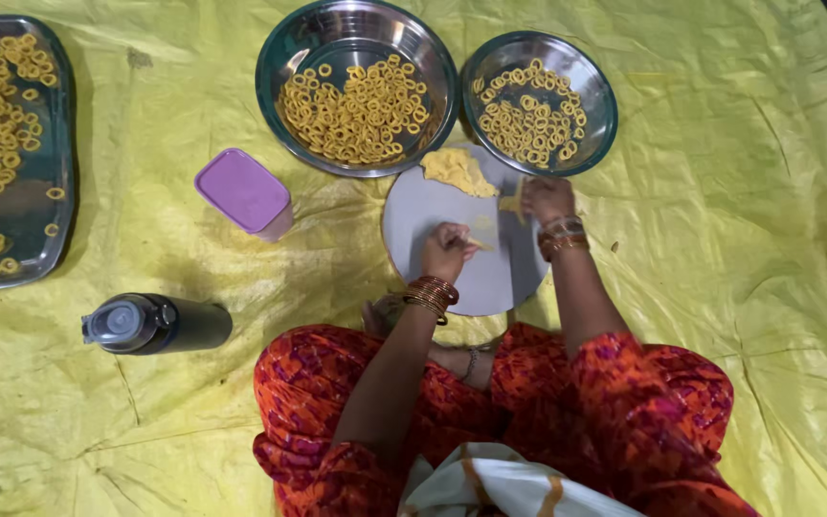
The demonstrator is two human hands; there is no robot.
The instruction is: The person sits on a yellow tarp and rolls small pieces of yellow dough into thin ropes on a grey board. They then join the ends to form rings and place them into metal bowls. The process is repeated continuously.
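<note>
I sit on a yellow sheet with a round grey board (433, 206) in front of my knees. A lump of yellow dough (457, 170) lies at the board's far edge. My left hand (445, 251) is closed on a thin strip of dough (479, 241) in the middle of the board. At the board's right edge my right hand (546, 198) pinches a small piece of dough (511, 203). Both wrists carry bangles. Beyond the board stand two steel bowls of small dough rings, a large bowl (356, 91) and a smaller bowl (539, 103).
A steel tray (26, 206) with several dough rings lies at the far left. A purple-lidded box (244, 192) stands left of the board. A dark bottle (155, 324) lies on its side near my left knee. The yellow sheet (720, 239) stretches to the right.
</note>
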